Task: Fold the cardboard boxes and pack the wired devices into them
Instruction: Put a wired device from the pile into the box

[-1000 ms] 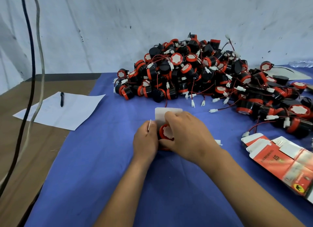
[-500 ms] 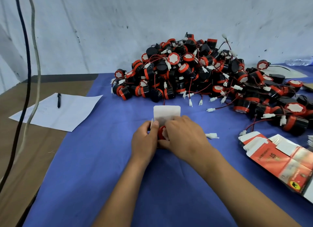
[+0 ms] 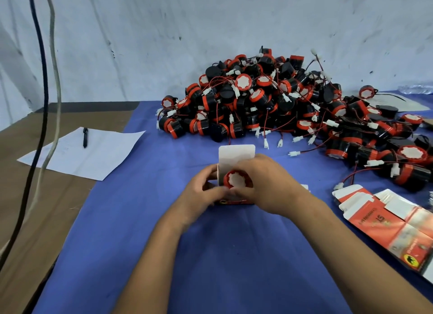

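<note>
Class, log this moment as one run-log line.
step: packing | left hand: holds box | right hand: pushes device into box | lid flap: open

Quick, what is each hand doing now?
Left hand: holds the box.
Right hand: holds the device in the box opening.

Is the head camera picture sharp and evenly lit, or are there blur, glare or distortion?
Head view: soft, even light, no harsh glare; the hanging cables bow from wide-angle distortion; print on the flat cardboard boxes is smeared; the device between the left hand and right hand is fairly sharp.
</note>
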Demonstrator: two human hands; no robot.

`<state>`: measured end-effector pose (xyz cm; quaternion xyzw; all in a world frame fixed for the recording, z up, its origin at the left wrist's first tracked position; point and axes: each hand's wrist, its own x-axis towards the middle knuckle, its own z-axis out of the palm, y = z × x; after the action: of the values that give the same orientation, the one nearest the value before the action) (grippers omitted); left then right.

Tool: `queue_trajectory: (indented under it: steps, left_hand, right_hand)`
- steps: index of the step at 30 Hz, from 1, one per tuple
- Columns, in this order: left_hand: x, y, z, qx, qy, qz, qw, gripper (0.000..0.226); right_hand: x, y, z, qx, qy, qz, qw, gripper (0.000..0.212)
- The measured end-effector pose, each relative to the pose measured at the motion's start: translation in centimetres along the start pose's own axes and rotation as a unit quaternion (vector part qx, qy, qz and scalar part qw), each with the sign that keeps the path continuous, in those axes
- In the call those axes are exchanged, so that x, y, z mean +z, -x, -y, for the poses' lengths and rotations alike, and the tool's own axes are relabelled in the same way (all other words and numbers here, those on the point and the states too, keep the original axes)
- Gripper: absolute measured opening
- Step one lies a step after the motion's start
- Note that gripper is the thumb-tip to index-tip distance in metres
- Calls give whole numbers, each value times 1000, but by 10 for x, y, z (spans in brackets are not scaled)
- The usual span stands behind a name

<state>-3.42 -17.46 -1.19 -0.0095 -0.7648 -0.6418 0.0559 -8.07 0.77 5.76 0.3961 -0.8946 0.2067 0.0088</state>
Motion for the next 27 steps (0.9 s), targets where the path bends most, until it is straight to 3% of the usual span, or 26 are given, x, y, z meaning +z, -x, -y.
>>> queue_trajectory:
  steps: [3,7,12,16,18,21,24,27]
  left_hand:
    - [0,0,4,16,-66,-12,998,69]
    - [5,-2,6,20,-107,-48,993,68]
    - [8,-1,5,8,-166,-69,984,60]
    - [8,-2,8,5,-185,-94,978,53]
    - [7,-2,8,5,-180,-118,977,54]
    - [4,-2,9,22,-185,-172,967,56]
    - [0,-5,15,19,-193,-194,962,51]
    - [2,-7,18,32,-198,-198,960,60]
  right_hand:
    - [-3,1,-6,11,12,28,999,19]
    - [-8,4,-10,13,6,26,1000,13]
    - [3,13,-6,12,52,-23,998,24]
    - [-6,15,-13,23,-170,-110,979,31]
    - [-11,20,-22,7,-350,-78,933,38]
    - [-9,27,-35,-3,-619,-57,783,40]
    - [1,29,-44,53,-748,-56,659,48]
    - [11,28,-47,98,-773,-79,622,51]
